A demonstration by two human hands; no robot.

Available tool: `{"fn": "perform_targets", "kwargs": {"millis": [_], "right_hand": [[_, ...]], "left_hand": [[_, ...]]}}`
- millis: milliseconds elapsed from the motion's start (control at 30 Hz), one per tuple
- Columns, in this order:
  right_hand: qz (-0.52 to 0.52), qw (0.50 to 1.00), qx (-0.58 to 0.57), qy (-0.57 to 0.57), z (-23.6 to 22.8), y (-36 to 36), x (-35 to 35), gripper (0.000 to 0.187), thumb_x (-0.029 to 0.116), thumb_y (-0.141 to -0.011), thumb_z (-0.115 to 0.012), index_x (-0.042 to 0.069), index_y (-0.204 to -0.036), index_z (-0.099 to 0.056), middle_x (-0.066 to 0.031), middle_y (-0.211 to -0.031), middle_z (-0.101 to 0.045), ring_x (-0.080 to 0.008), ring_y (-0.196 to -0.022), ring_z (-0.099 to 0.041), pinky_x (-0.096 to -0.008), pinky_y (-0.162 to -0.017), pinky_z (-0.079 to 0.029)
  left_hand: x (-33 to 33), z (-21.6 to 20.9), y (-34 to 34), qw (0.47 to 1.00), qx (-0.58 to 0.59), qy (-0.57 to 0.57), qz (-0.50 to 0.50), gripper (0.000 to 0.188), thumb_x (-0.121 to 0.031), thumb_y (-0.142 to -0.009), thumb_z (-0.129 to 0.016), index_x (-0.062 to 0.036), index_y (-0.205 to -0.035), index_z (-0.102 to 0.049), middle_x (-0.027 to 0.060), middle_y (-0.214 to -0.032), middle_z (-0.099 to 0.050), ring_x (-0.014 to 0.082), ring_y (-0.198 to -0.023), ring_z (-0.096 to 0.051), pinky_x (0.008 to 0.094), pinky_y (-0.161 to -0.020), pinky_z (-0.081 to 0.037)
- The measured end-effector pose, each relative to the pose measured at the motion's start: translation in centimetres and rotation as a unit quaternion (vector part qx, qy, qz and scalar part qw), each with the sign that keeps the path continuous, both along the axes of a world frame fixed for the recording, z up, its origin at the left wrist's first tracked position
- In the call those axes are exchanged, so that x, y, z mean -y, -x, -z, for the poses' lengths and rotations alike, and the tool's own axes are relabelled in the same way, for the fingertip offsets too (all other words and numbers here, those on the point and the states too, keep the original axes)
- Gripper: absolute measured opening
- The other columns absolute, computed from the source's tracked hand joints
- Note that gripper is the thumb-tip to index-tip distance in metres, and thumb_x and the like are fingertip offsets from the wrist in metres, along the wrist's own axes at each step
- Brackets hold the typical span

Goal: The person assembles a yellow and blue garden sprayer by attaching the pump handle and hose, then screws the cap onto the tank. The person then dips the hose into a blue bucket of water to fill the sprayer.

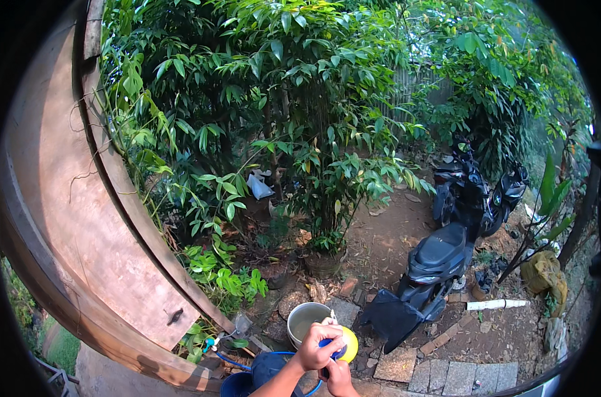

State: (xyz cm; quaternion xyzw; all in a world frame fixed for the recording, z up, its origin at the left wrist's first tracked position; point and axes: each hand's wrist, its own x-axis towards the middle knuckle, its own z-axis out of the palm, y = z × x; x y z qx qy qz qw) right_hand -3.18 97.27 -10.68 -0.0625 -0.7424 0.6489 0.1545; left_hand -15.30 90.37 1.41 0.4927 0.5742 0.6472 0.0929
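My left hand [317, 347] is closed around the blue part of a blue and yellow object [349, 345], whose kind I cannot make out. Its rounded, bright yellow part shows to the right of my knuckles. My right hand [341, 380] sits just below, its fingers curled close against the left hand. What lies inside the right hand is mostly hidden, though a small dark piece shows beside it. Right behind my hands stands a round, pale bucket [292, 323] holding cloudy liquid.
A blue hose [231, 361] runs from a teal fitting [210, 344] at lower left. Close by are a dark blue tub [236, 385] and a dark blue shape [266, 368]. Paving slabs [446, 376] lie front right; a black scooter [438, 255] is parked beyond. Dense shrubs fill the back.
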Motion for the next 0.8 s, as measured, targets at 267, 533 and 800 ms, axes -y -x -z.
{"fn": "perform_targets", "kwargs": {"millis": [267, 533, 800], "right_hand": [[0.051, 0.969, -0.18, -0.163, 6.1, 6.6, -4.9, 0.034, 0.022, -0.101, -0.049, 0.003, -0.075, -0.06, -0.0145, -0.065, -0.062, -0.0317, -0.057, -0.062, -0.0428, -0.056, -0.047], [0.054, 0.965, -0.196, -0.166, 13.2, 11.8, 0.7, 0.038, 0.028, -0.098, -0.055, 0.004, -0.068, -0.059, -0.0153, -0.061, -0.062, -0.0312, -0.057, -0.065, -0.0438, -0.055, -0.047], [0.107, 0.994, 0.007, -0.01, 15.8, 6.5, 4.5, 0.038, 0.031, -0.098, -0.06, 0.002, -0.074, -0.068, -0.0217, -0.066, -0.067, -0.0415, -0.062, -0.068, -0.0508, -0.061, -0.051]], "left_hand": [[0.9, -3.5, -0.2, 0.996, -0.049, -0.039, -0.059, 0.033, -0.015, -0.088, -0.062, -0.0026, -0.059, -0.053, 0.0059, -0.059, -0.05, 0.0206, -0.056, -0.043, 0.0375, -0.077, -0.035], [4.0, -2.3, 1.3, 0.978, -0.096, 0.1, -0.153, 0.032, -0.015, -0.092, -0.068, -0.0012, -0.064, -0.06, 0.0063, -0.061, -0.059, 0.02, -0.055, -0.054, 0.0347, -0.07, -0.042], [3.2, -3.8, 3.6, 0.815, 0.191, 0.534, 0.118, 0.052, -0.048, -0.109, -0.051, -0.0002, -0.103, -0.07, 0.0051, -0.079, -0.07, 0.0094, -0.073, -0.066, 0.0289, -0.07, -0.053]]}}
